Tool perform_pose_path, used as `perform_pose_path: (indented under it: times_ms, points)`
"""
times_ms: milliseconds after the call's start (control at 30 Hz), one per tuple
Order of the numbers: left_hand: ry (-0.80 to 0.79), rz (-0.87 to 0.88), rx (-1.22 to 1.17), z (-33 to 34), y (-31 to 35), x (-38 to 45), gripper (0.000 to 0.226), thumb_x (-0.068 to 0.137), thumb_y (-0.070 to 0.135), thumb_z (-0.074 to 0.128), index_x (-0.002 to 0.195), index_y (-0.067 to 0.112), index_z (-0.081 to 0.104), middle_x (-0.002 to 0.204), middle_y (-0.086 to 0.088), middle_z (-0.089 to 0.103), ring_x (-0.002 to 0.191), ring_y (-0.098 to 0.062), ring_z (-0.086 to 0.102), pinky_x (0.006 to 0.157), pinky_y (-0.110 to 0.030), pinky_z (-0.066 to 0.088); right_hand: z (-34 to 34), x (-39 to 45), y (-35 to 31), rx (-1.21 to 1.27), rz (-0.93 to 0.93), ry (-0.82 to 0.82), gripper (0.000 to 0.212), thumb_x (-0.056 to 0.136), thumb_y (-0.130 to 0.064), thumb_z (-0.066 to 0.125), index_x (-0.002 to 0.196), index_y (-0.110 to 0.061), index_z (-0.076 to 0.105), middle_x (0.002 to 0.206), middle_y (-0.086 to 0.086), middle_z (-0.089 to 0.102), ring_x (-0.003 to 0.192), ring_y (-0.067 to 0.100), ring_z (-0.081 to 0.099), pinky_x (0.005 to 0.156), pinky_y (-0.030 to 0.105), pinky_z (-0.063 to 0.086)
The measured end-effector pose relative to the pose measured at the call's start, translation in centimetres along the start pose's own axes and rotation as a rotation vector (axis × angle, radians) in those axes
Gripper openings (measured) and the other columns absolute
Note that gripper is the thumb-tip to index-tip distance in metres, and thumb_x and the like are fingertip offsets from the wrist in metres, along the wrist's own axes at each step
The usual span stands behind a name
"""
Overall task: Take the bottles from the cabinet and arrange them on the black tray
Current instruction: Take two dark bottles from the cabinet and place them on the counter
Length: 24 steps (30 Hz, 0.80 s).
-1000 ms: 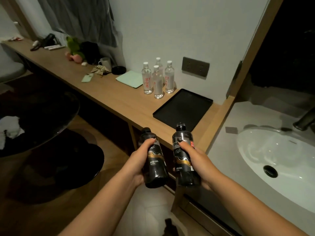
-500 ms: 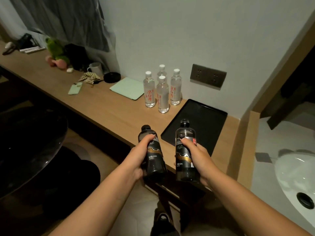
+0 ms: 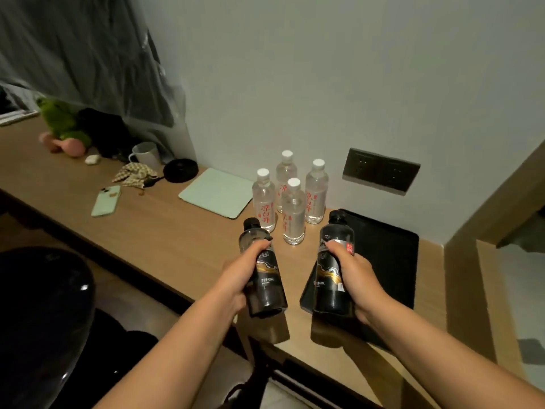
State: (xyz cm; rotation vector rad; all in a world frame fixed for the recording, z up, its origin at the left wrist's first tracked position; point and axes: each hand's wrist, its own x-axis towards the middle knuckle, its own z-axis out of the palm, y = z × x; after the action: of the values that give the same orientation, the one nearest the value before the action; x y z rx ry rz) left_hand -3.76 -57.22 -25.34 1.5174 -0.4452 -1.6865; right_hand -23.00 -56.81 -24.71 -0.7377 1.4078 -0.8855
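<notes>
My left hand (image 3: 240, 276) grips a dark bottle (image 3: 265, 278) with a black cap, held above the wooden counter's front edge. In my right hand (image 3: 355, 276) is a second dark bottle (image 3: 331, 270), held over the near left corner of the black tray (image 3: 389, 261). The tray lies flat on the counter by the wall, with nothing standing on it. Several clear water bottles (image 3: 290, 199) with white caps and red print stand in a cluster just left of the tray's far end.
The long wooden counter (image 3: 165, 231) carries a pale green pad (image 3: 216, 191), a green phone (image 3: 106, 200), a white mug (image 3: 146, 154), a black round lid (image 3: 180, 171), a crumpled cloth and a green plush toy (image 3: 63, 122). A dark wall socket (image 3: 380, 171) sits above the tray. A black round table (image 3: 44, 314) is at lower left.
Both hands have carried the dark bottles forward and up over the counter, the right one now above the tray's corner. The view has turned left, so the sink has left the frame.
</notes>
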Motion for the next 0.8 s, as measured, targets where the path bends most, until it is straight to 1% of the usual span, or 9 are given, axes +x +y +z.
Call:
perform_pose_path:
  times_ms: [100, 200, 300, 367, 400, 500, 600, 667, 800]
  points:
    - [0.011, 0.081, 0.143, -1.5, 2.8, 2.9, 0.058, 0.059, 0.038, 0.082, 0.105, 0.012, 0.06, 0.096, -0.015, 0.071, 0.089, -0.03, 0.069, 0.082, -0.041, 0.056, 2.1, 2.0, -1.0, -0.011, -0.007, 0.089, 0.048, 0.08, -0.046, 0.064, 0.115, -0.017, 0.052, 0.101, 0.014, 0.067, 0.087, 0.028, 0.068, 0.068, 0.035, 0.053]
    - [-0.021, 0.185, 0.295, -2.8, 5.5, 5.7, 0.049, 0.064, 0.026, 0.083, 0.1, 0.018, 0.052, 0.095, -0.009, 0.068, 0.087, -0.024, 0.067, 0.074, -0.036, 0.054, 4.3, 4.2, -1.5, -0.117, -0.079, 0.255, 0.053, 0.074, -0.046, 0.069, 0.115, -0.017, 0.052, 0.102, 0.006, 0.065, 0.09, 0.021, 0.064, 0.069, 0.032, 0.049]
    - [-0.074, 0.236, 0.469, -4.0, 7.8, 8.6, 0.054, 0.055, 0.023, 0.088, 0.098, 0.021, 0.054, 0.095, -0.004, 0.069, 0.09, -0.021, 0.066, 0.085, -0.041, 0.054, 6.9, 6.3, -1.8, -0.197, -0.185, 0.39, 0.053, 0.067, -0.041, 0.077, 0.11, -0.021, 0.054, 0.101, -0.002, 0.064, 0.093, 0.013, 0.061, 0.067, 0.024, 0.045]
    - [-0.106, 0.25, 0.565, -4.5, 8.9, 10.4, 0.058, 0.05, 0.026, 0.089, 0.097, 0.021, 0.057, 0.094, -0.001, 0.07, 0.089, -0.019, 0.067, 0.087, -0.043, 0.054, 8.6, 7.6, -1.8, -0.264, -0.216, 0.423, 0.054, 0.063, -0.038, 0.081, 0.106, -0.023, 0.053, 0.099, -0.007, 0.063, 0.093, 0.009, 0.06, 0.068, 0.023, 0.046]
    - [-0.121, 0.261, 0.613, -4.8, 9.2, 11.3, 0.057, 0.048, 0.027, 0.089, 0.096, 0.022, 0.058, 0.093, 0.0, 0.071, 0.089, -0.018, 0.067, 0.087, -0.042, 0.054, 9.5, 8.2, -1.8, -0.292, -0.218, 0.434, 0.056, 0.061, -0.038, 0.082, 0.105, -0.024, 0.051, 0.099, -0.008, 0.062, 0.093, 0.008, 0.06, 0.073, 0.025, 0.049]
    - [-0.155, 0.34, 0.771, -5.1, 10.2, 13.2, 0.057, 0.049, 0.026, 0.088, 0.096, 0.024, 0.056, 0.095, 0.006, 0.067, 0.09, -0.013, 0.063, 0.083, -0.034, 0.053, 11.5, 9.7, -1.4, -0.385, -0.208, 0.48, 0.062, 0.057, -0.041, 0.083, 0.107, -0.024, 0.05, 0.101, -0.009, 0.062, 0.096, 0.01, 0.06, 0.084, 0.031, 0.053]
    - [-0.171, 0.406, 0.87, -5.3, 10.4, 14.5, 0.054, 0.052, 0.02, 0.088, 0.088, 0.029, 0.049, 0.091, 0.009, 0.062, 0.084, -0.007, 0.058, 0.068, -0.02, 0.045, 12.7, 10.6, -1.2, -0.424, -0.196, 0.5, 0.059, 0.059, -0.036, 0.084, 0.105, -0.026, 0.049, 0.101, -0.009, 0.06, 0.097, 0.009, 0.058, 0.076, 0.02, 0.047]
    - [-0.191, 0.442, 0.908, -5.4, 10.2, 15.4, 0.054, 0.052, 0.019, 0.088, 0.086, 0.03, 0.047, 0.088, 0.011, 0.061, 0.085, -0.008, 0.058, 0.063, -0.017, 0.041, 13.1, 11.1, -0.8, -0.458, -0.176, 0.505, 0.057, 0.06, -0.032, 0.084, 0.104, -0.027, 0.048, 0.1, -0.01, 0.059, 0.097, 0.008, 0.057, 0.074, 0.018, 0.044]
    - [-0.23, 0.496, 0.943, -5.7, 9.7, 16.8, 0.057, 0.052, 0.017, 0.089, 0.085, 0.03, 0.045, 0.084, 0.016, 0.057, 0.085, -0.01, 0.057, 0.072, -0.023, 0.044, 13.3, 11.9, -0.5, -0.492, -0.14, 0.532, 0.056, 0.062, -0.026, 0.084, 0.104, -0.024, 0.046, 0.101, -0.009, 0.057, 0.097, 0.009, 0.055, 0.079, 0.023, 0.047]
